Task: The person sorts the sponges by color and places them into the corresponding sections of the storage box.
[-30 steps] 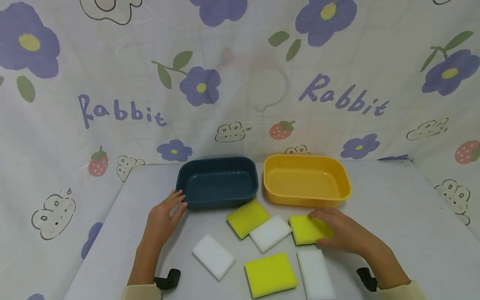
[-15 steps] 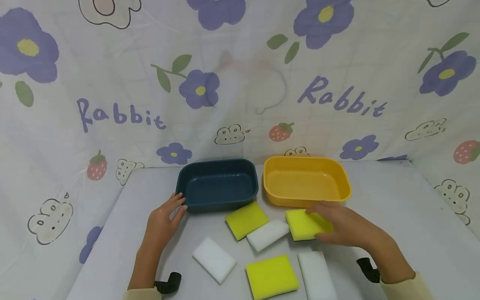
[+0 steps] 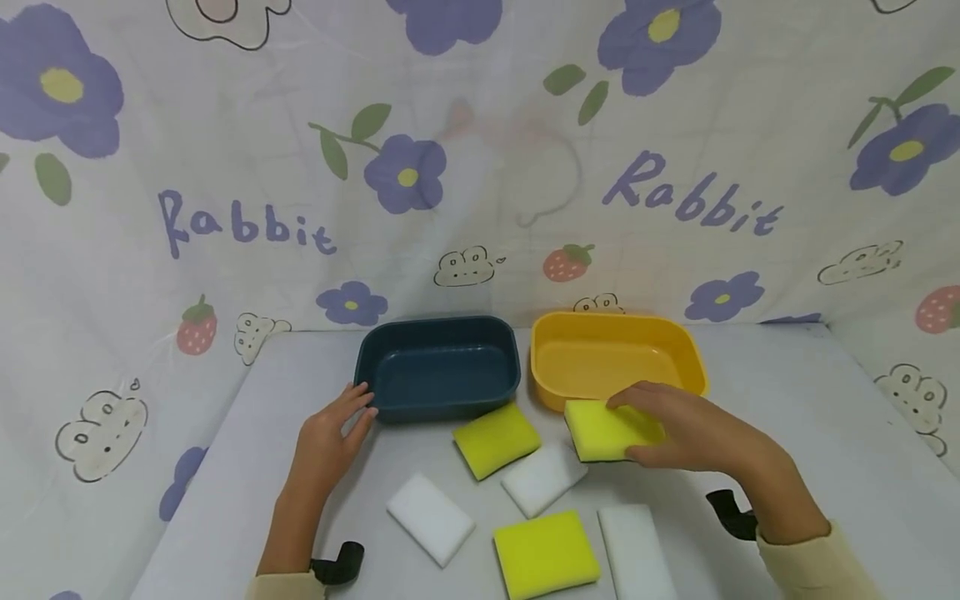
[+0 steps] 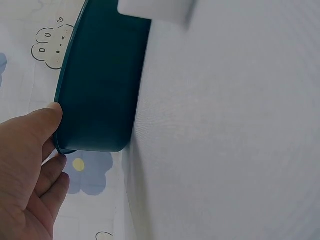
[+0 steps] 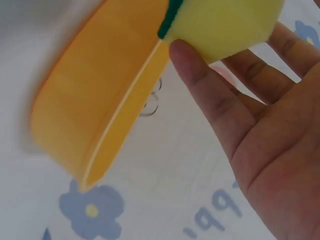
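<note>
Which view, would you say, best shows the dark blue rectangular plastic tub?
The head view, since it shows the tub uncropped, rim and interior visible. The left wrist view shows part of its outer side; the right wrist view shows none.

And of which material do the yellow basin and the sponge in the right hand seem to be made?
Yellow basin: probably moulded plastic, smooth and slightly glossy; pale highlights show on its inside floor.
Sponge in the right hand: likely foam, a thick matte block; in the right wrist view a dark green layer edges it, perhaps scouring fibre.
</note>
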The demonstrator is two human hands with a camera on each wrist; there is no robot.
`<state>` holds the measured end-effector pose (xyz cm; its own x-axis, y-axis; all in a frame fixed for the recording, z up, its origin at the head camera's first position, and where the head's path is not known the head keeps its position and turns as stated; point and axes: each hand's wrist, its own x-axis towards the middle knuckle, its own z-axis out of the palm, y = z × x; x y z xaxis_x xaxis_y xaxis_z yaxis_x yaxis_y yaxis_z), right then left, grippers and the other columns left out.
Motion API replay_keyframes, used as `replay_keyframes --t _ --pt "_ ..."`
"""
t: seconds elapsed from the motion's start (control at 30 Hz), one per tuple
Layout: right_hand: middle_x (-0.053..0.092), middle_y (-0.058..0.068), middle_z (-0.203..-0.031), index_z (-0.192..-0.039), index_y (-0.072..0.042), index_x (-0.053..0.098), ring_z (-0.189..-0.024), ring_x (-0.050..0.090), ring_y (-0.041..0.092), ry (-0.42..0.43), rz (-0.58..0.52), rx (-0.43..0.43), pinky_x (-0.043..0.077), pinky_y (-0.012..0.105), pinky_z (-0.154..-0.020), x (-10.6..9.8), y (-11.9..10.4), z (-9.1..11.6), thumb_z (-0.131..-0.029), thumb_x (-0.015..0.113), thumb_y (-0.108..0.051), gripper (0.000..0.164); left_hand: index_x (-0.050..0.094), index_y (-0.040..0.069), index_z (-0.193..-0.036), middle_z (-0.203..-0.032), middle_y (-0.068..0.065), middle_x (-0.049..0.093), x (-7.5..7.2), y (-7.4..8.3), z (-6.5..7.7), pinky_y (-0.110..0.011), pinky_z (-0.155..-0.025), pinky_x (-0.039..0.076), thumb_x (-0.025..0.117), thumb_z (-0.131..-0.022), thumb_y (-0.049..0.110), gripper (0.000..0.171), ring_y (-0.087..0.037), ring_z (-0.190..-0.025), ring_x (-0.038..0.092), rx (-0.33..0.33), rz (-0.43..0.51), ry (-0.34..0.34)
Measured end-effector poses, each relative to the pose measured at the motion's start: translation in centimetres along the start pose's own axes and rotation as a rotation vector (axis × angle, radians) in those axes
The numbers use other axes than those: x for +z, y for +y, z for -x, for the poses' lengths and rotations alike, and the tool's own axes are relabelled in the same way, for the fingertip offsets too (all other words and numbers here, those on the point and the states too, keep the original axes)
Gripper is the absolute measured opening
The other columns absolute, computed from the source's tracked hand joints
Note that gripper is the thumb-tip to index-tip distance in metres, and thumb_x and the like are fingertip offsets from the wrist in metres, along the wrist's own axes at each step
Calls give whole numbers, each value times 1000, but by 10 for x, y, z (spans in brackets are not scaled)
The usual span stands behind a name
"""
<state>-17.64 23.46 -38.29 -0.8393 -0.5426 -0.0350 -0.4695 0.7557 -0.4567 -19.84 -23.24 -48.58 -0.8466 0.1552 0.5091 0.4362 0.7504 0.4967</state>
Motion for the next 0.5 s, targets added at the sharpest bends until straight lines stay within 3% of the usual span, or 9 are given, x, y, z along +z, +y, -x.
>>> replay_keyframes --t 0.23,0.5 --pt "66 2 -121 -125 -11 65 -105 59 21 34 78 -102 53 45 -95 -1 -15 -34 -83 81 -25 47 69 -5 -120 -133 -18 62 2 0 0 -54 -98 48 76 -89 4 34 -37 -129 54 16 27 24" --pt "63 4 -130 -131 -14 63 -109 57 22 45 118 -111 52 44 -97 -1 -34 -68 -84 82 -35 55 70 -5 -120 -132 -18 63 3 -3 1 -54 -98 49 77 -89 4 34 -37 -128 54 21 17 31"
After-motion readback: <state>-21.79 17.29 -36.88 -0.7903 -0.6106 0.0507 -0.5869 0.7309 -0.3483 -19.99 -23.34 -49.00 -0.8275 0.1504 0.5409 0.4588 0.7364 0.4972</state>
